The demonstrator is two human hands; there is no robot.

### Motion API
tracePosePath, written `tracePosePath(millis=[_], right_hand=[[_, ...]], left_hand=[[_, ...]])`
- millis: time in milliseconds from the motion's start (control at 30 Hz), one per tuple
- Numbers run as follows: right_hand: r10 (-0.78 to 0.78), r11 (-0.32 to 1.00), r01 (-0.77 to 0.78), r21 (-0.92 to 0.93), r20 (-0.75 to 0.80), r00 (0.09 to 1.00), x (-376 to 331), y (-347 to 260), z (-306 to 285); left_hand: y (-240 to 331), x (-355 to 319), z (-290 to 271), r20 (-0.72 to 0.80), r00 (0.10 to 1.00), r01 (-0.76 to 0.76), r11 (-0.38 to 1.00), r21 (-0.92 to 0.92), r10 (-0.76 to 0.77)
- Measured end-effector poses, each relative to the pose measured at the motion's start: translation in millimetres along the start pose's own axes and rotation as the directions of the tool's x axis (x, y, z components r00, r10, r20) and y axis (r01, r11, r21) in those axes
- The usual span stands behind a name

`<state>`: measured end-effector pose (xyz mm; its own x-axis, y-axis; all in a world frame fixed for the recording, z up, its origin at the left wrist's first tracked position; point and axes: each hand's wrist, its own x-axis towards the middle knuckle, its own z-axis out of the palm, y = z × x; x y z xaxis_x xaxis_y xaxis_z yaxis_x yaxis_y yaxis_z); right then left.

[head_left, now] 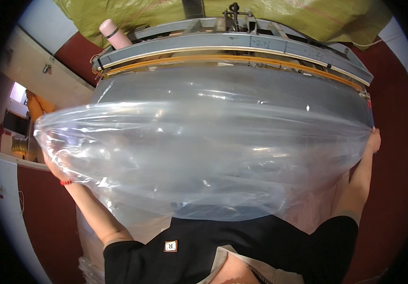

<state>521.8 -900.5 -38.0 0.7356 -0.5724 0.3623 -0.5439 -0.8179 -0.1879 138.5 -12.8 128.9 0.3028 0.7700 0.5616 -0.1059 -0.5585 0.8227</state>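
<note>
Left hand (55, 166) at mid-left: mostly hidden behind film, grips edge of the clear plastic bag (204, 156); fingers hard to make out. Bag spans centre frame, stretched wide, blurring what's beneath. Grey sealing machine (242, 45) above it, top cut off. Right hand (373, 141) at right edge pinches the bag's other end.

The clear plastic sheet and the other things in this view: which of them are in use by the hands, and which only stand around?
In use:
- clear plastic sheet, stretched wide
- left hand gripping its left edge
- right hand gripping its right edge
- grey sealing machine behind the sheet

Standing around:
- pink bottle
- green tarp
</note>
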Motion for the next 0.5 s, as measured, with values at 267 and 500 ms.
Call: tracePosePath(millis=[267,500], right_hand=[[0.011,1.0,-0.011,-0.006,0.02,1.0,-5,-10,-6],[0.062,0.998,-0.062,-0.033,-0.009,0.998,-7,-1,-16]], left_hand=[[89,81,86,0.364,0.824,-0.479,0.191,0.857,0.434],[42,-70,205,0.943,0.222,-0.809,0.587,0.036,0.247]])
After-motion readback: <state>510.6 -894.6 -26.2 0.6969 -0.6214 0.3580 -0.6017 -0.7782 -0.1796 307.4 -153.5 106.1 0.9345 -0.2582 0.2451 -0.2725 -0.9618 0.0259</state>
